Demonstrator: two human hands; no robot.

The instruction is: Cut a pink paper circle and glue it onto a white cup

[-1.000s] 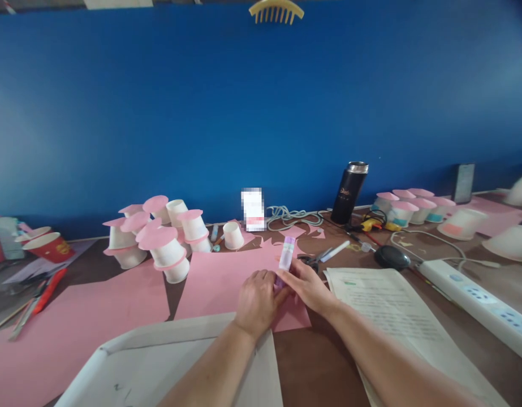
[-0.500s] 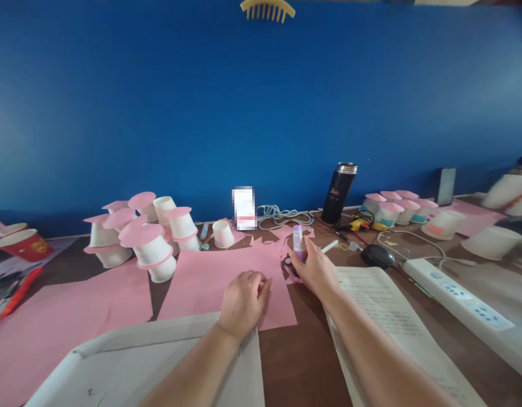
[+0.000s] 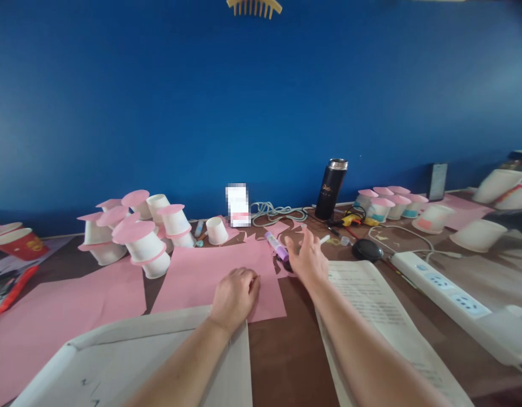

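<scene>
My left hand [image 3: 236,294] rests on the right part of a pink paper sheet [image 3: 193,271], its fingers curled closed; whether anything is inside cannot be seen. To its right, my right hand [image 3: 307,257] is open with fingers apart, beside a purple and white glue stick [image 3: 276,246]. The stick lies tilted, touching no finger that I can make out. Pink paper scraps are around it. Behind the pink sheet a white paper cup [image 3: 217,230] stands upside down. Cups with pink paper discs [image 3: 148,249] are stacked at the left.
A black bottle [image 3: 329,189] and coiled cable [image 3: 277,213] stand near the blue wall. A phone [image 3: 238,206] leans there. Right are a printed sheet [image 3: 371,305], black mouse [image 3: 367,249] and power strip [image 3: 443,285]. A white box [image 3: 129,362] is at the front left.
My right hand has let go of the glue stick and opened; the stick, upright before, now leans over to the left. The whole view has shifted slightly.
</scene>
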